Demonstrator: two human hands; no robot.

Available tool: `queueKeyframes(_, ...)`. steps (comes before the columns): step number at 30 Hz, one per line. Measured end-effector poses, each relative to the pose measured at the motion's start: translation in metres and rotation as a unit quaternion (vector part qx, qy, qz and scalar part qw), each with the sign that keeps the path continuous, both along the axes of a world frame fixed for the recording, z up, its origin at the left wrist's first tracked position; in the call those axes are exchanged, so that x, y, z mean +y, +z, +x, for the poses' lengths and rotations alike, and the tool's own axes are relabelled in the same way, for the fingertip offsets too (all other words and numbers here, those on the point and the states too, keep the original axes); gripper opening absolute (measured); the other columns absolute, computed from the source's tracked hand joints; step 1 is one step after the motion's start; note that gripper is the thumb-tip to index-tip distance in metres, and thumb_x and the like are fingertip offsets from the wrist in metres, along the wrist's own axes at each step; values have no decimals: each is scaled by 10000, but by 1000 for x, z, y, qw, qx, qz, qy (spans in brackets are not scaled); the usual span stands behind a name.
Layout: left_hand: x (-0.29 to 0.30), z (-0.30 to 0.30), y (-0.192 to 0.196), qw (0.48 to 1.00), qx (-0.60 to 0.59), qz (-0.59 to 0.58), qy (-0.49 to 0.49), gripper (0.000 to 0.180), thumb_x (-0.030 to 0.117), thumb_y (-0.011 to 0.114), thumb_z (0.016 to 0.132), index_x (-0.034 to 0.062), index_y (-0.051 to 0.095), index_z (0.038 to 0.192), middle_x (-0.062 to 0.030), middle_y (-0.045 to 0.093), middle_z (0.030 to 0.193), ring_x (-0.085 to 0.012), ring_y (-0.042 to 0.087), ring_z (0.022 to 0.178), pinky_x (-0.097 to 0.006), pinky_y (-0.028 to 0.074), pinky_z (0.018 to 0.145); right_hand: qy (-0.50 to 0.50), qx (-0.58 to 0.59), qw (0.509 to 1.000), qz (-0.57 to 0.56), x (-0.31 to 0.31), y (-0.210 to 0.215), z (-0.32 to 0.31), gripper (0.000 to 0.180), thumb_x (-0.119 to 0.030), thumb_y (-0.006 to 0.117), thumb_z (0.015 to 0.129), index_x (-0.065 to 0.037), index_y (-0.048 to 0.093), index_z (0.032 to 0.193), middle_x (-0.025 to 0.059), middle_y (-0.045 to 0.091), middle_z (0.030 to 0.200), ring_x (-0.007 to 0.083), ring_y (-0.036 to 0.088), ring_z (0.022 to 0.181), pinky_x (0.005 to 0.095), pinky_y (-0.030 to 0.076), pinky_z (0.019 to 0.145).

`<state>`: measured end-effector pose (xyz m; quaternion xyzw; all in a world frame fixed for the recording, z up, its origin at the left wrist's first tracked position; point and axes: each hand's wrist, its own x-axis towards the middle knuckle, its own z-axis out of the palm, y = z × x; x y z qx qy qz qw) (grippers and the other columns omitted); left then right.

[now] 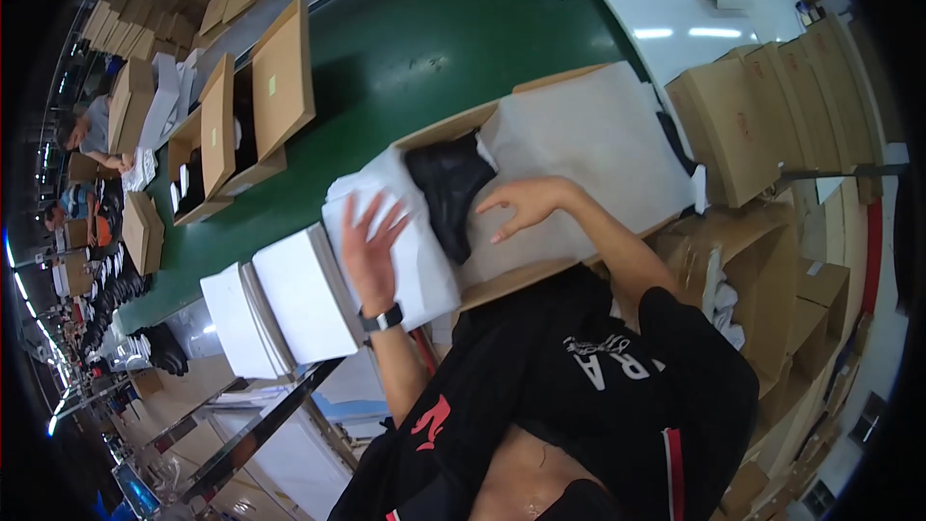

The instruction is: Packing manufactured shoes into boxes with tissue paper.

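Nearest the camera, a black printed shirt (579,396) fills the lower frame above the long green conveyor belt (405,48). On it lies an open brown cardboard shoebox (521,275) lined with white tissue paper (588,135) around a black shoe (449,183). Both hands are open: the left hand (371,251) presses the tissue flap flat and the right hand (526,203) rests on the lining beside the shoe, seemingly to wrap it. Open lidded boxes (241,116) with small pale labels wait upstream.

Half-hidden shoe, blurred far end

The black shoe (446,188) lies partly under white paper (588,150); people (87,135) at the belt's far left are too small to make out.
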<state>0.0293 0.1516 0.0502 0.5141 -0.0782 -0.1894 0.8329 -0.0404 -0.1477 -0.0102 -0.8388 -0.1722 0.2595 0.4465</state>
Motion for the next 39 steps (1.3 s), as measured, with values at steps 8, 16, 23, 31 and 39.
queueKeyframes(8, 37, -5, -120, 885, 271, 357, 126, 706, 601, 504, 980, 186, 382, 1538, -199, 481, 1473, -383, 542, 1229, -455, 475, 916, -565, -163, 809, 6, -291, -46, 214, 429, -329, 769, 858, -27, 681, 1150, 85, 730, 919, 165, 690, 785, 291, 544, 626)
queueKeyframes(16, 26, -32, -84, 846, 259, 424, 196, 760, 683, 402, 980, 131, 444, 1499, -215, 521, 1432, -377, 553, 1229, -514, 442, 991, -703, -140, 687, -118, -399, -147, 329, 1002, -443, 833, 733, -117, 298, 1516, 304, 531, 1324, 457, 557, 1210, 506, 468, 1017)
queueKeyframes(23, 10, -38, -22, 767, 172, 494, 371, 701, 644, 406, 1003, 116, 497, 1454, -166, 586, 1355, -321, 582, 1181, -449, 459, 968, -688, -144, 711, -27, -450, -126, 298, 581, -224, 728, 824, -57, 560, 1354, 175, 703, 1120, 325, 673, 1037, 429, 538, 912)
queueKeyframes(31, -126, 38, 1, 898, -98, 344, 256, 457, 347, 406, 1090, 5, 558, 1353, -156, 633, 1277, -229, 624, 1127, -349, 498, 954, -532, -44, 782, 321, -353, 60, 151, 379, -77, 613, 891, 26, 617, 1255, 91, 682, 1125, 188, 653, 1012, 364, 559, 872)
queueKeyframes(39, -206, 25, 26, 947, 120, -195, -227, 711, 587, 295, 1039, 144, 192, 1585, -74, 359, 1562, -282, 379, 1426, -489, 418, 1105, -474, -151, 822, 279, -145, 140, -21, 319, 13, 558, 863, 5, 665, 1164, 57, 682, 1095, 116, 625, 993, 273, 495, 888)
